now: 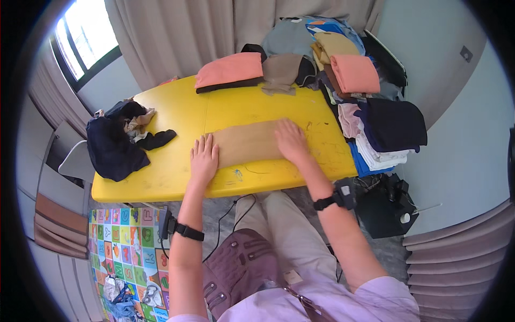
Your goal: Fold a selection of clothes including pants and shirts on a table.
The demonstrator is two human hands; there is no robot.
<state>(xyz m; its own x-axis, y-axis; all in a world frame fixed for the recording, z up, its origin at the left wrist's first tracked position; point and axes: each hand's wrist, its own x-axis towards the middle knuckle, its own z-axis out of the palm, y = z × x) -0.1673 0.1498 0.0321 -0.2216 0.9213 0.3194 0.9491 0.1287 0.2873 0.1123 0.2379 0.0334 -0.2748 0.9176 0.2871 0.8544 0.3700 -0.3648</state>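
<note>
A tan piece of cloth (247,143), folded into a long flat rectangle, lies across the yellow table (173,177) in front of me. My left hand (204,157) rests flat on its left end with the fingers pointing away from me. Over the right end lies my right hand (290,139), its palm down and its fingers slightly bent. Neither hand grips the cloth. Both wrists wear black straps with small devices. Whether the tan cloth is one garment or something else, I cannot tell.
Dark clothes (116,145) lie crumpled at the table's left end. Folded salmon cloth (233,70) sits at the back. Stacks of folded clothes, with navy cloth (394,122) on top of one, stand along the right edge. A black box (382,213) is on the floor at right.
</note>
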